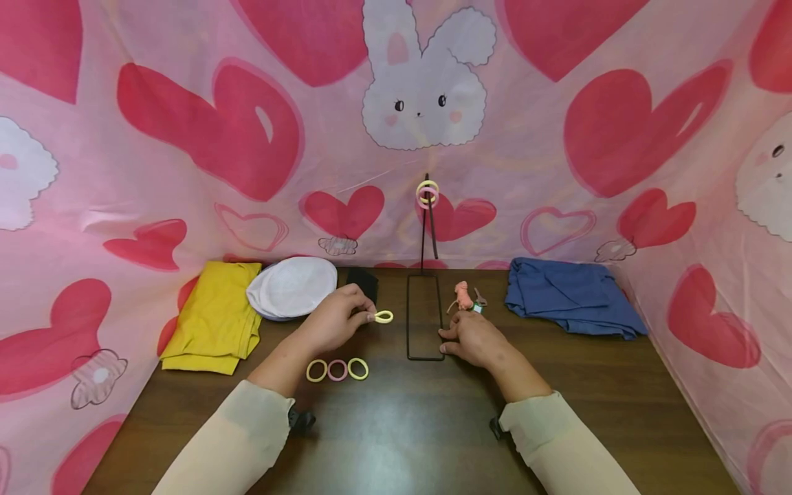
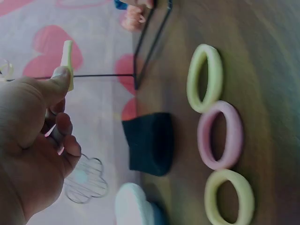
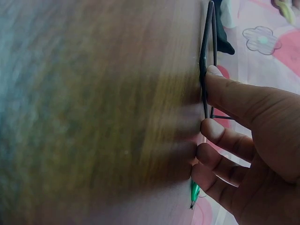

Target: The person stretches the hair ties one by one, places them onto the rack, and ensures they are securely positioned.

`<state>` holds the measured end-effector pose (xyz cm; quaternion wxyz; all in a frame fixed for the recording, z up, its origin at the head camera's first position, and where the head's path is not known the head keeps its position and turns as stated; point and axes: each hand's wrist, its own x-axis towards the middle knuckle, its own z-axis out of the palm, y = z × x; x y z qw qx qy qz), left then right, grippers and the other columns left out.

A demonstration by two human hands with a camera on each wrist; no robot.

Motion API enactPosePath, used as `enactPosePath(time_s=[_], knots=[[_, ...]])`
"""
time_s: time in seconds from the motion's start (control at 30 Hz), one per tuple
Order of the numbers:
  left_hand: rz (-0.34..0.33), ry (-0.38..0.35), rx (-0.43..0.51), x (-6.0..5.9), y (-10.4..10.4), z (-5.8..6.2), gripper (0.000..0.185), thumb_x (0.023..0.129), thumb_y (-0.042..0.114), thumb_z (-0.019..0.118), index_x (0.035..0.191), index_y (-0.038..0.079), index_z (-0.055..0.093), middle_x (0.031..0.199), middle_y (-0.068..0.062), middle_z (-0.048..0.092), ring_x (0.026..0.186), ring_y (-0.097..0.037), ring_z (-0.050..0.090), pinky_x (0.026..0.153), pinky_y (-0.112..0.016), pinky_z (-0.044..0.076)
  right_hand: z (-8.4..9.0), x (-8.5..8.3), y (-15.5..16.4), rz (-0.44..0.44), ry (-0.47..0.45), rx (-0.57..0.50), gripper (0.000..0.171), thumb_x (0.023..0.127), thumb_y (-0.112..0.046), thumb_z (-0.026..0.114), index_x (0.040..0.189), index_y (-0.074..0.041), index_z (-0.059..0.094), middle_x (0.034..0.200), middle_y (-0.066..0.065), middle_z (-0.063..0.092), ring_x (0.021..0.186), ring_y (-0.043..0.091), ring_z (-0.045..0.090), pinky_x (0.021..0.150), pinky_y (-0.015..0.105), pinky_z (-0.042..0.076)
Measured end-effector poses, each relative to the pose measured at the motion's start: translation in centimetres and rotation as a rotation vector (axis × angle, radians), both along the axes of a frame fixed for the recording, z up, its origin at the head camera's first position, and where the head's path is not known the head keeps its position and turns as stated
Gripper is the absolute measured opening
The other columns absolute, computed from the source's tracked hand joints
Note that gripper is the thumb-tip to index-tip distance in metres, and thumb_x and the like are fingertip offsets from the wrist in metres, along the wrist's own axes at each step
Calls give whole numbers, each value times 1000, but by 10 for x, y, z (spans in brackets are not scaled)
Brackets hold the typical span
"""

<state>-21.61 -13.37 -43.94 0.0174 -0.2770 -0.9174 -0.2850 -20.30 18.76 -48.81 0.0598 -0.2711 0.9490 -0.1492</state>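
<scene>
My left hand [image 1: 342, 317] pinches a pale yellow ring [image 1: 384, 317] between thumb and fingers, left of a black wire stand [image 1: 408, 323]. In the left wrist view the ring shows edge-on above the thumb. My right hand [image 1: 481, 342] holds the right rod of the stand's rectangular base, thumb and index finger at the rod. A yellow and a pink ring [image 1: 427, 199] hang on the stand's upper arm. Nearer me, a pink ring [image 1: 337, 370] lies between two yellow rings [image 1: 316, 371] in a row on the table.
Left lie a folded yellow cloth [image 1: 210, 316] and a white round cloth item [image 1: 300, 285], with a black item [image 1: 363, 283] beside it. An orange figure keychain [image 1: 463, 295] lies beyond my right hand; a folded blue cloth [image 1: 569, 295] is at the right. Heart-patterned fabric walls surround the table.
</scene>
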Motion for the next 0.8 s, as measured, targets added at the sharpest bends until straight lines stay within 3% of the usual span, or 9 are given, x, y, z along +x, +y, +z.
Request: enactPosePath(time_s=[0.17, 0.43, 0.8], knots=[[5, 29, 32, 3, 7, 15, 5, 98, 18, 74, 93, 19, 75, 92, 8, 56, 84, -12, 54, 79, -32, 47, -2, -1, 1, 8, 17, -6, 35, 92, -29, 80, 122, -11, 78, 107, 7, 66, 100, 25, 61, 91, 44, 51], [-10, 138, 104, 9, 21, 42, 5, 95, 13, 75, 92, 17, 76, 92, 7, 59, 86, -12, 54, 78, -33, 47, -2, -1, 1, 7, 23, -13, 36, 91, -29, 81, 121, -10, 78, 105, 5, 66, 99, 23, 61, 90, 43, 51], [-17, 209, 210, 19, 39, 84, 2, 94, 13, 75, 93, 13, 77, 91, 6, 59, 85, -14, 57, 75, -32, 47, -3, -1, 1, 4, 23, -13, 36, 91, -30, 81, 121, -11, 78, 107, 6, 66, 101, 24, 60, 92, 43, 51]])
